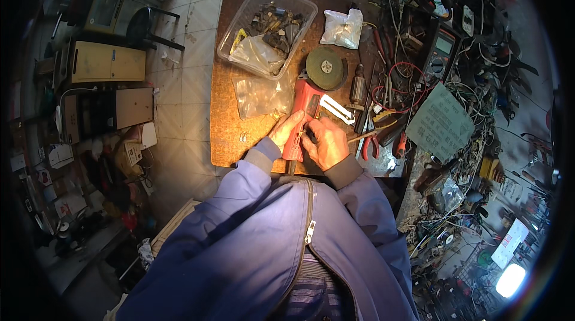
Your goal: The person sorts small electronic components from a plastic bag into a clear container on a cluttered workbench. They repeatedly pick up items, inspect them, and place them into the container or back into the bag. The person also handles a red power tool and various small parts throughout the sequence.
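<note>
A red angle grinder (pixel 308 98) lies on the wooden worktable, its abrasive disc (pixel 322 67) facing up at the far end. My left hand (pixel 286 130) holds the grinder's body from the left side. At the right side of the rear housing, the bent fingers of my right hand (pixel 328 141) are close to the casing. A small thing seems to be at these fingertips, but its kind is too small to tell. Right of the grinder lies a white-edged utility knife (pixel 337 109). Beyond it stands a motor armature (pixel 358 85) with a gear at its near end.
A clear plastic tub (pixel 224 47) of small parts stands at the far left, with a plastic bag (pixel 263 96) nearer. Pliers (pixel 371 146), a red-handled screwdriver (pixel 401 145), a sheet of abrasive paper (pixel 442 121) and a multimeter (pixel 440 49) crowd the right, among tangled wires.
</note>
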Tool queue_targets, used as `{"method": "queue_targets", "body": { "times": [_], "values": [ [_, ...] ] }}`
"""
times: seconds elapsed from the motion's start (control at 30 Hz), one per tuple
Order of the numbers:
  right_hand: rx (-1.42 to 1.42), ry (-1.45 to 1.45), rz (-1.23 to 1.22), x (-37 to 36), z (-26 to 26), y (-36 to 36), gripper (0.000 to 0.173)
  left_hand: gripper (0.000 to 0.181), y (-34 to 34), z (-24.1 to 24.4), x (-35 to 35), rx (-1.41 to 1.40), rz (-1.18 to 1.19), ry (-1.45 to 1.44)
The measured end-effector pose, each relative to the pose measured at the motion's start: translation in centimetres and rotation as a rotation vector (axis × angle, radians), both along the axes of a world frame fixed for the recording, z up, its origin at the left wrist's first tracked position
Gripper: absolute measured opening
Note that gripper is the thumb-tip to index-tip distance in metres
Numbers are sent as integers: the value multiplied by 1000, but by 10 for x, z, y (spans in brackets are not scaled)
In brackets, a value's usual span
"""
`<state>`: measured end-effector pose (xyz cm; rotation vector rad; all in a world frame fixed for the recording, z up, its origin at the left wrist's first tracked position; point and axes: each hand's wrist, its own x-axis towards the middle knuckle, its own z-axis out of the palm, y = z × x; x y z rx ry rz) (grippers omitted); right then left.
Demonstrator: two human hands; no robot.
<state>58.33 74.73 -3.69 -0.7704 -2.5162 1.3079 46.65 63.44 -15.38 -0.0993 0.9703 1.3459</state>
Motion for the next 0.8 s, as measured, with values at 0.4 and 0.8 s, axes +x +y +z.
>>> {"method": "queue_targets", "body": {
  "times": [0.4,0.8],
  "values": [
    [-31,58,-76,14,-17,-3,16,51,-7,-21,-4,-1,6,-72],
    [-13,20,-54,12,-20,0,19,65,-8,-22,-3,23,-42,-35]
  ]
}}
